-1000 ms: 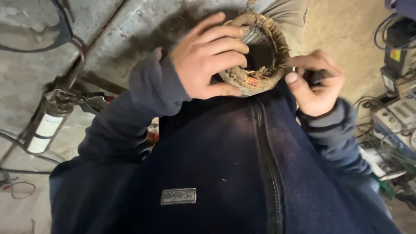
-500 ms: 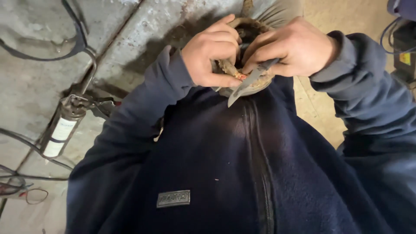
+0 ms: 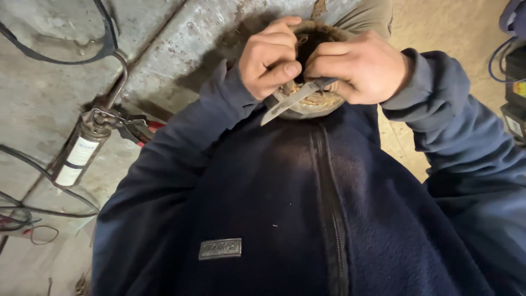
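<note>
Round wound coil [image 3: 315,101] clutched by left hand [image 3: 271,57], right hand [image 3: 359,66] gripping knife [image 3: 287,101] across it

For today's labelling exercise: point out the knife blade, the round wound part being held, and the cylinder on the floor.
knife blade [image 3: 287,103], head view, mid-blade.
round wound part [image 3: 320,105], head view, lower rim.
cylinder [image 3: 79,156], head view, white label.

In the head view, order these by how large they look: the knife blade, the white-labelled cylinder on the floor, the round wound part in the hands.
1. Round wound part, partly hidden.
2. and 3. White-labelled cylinder and knife blade: unsure, different distances.
</note>
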